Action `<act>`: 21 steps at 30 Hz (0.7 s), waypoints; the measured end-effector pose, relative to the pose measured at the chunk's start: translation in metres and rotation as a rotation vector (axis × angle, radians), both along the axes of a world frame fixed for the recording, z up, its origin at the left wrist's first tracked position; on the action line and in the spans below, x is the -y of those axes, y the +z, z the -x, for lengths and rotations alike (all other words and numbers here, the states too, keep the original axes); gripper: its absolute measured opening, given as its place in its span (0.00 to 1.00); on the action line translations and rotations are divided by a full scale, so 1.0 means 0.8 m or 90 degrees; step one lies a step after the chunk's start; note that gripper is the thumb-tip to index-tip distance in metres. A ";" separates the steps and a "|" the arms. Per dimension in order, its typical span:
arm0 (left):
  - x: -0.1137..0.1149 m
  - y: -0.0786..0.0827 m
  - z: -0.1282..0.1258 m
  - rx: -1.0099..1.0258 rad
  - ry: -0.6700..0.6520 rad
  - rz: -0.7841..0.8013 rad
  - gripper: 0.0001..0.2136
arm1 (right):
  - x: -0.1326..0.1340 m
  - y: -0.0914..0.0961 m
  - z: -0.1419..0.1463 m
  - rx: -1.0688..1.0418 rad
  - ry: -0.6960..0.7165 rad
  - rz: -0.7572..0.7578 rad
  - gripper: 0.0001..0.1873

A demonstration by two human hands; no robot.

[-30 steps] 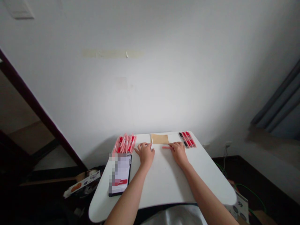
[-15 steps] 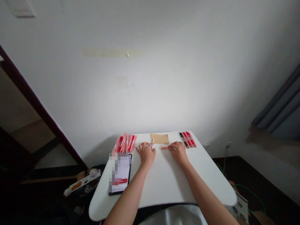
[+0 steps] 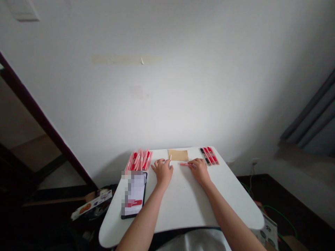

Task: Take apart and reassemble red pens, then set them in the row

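Observation:
My left hand (image 3: 163,170) rests low over the white table (image 3: 183,205), fingers curved. Between its thumb and index finger stands a small white stick-shaped thing (image 3: 170,158), perhaps part of a pen; its lower end is hidden. Across from it, my right hand (image 3: 200,169) pinches a pink pen (image 3: 184,164) that lies nearly level and points left. The fingers cover the pen's right end. Just beyond both hands is a flat piece of brown paper (image 3: 178,155).
A heap of pink and red pens (image 3: 140,160) lies at the table's back left. In front of it is a phone or tablet (image 3: 136,195), partly blurred out. Several black, red and pink pens (image 3: 210,155) lie side by side at the back right. A wall (image 3: 167,115) stands behind the table.
The pink pen in my right hand has turned very slightly. Both hands stay in nearly the same place.

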State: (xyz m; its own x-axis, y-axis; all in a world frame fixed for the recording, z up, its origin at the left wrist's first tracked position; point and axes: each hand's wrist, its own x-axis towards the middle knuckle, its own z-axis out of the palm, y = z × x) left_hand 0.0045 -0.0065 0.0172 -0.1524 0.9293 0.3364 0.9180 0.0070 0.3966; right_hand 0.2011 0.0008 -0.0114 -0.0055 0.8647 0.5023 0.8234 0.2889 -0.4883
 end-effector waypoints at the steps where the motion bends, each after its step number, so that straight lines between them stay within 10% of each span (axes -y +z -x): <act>1: 0.000 0.000 0.000 -0.003 0.001 0.000 0.15 | 0.000 0.000 0.000 0.000 -0.001 -0.002 0.08; 21: -0.004 -0.006 -0.001 0.012 -0.034 -0.029 0.09 | 0.001 0.003 0.003 -0.003 -0.009 0.007 0.09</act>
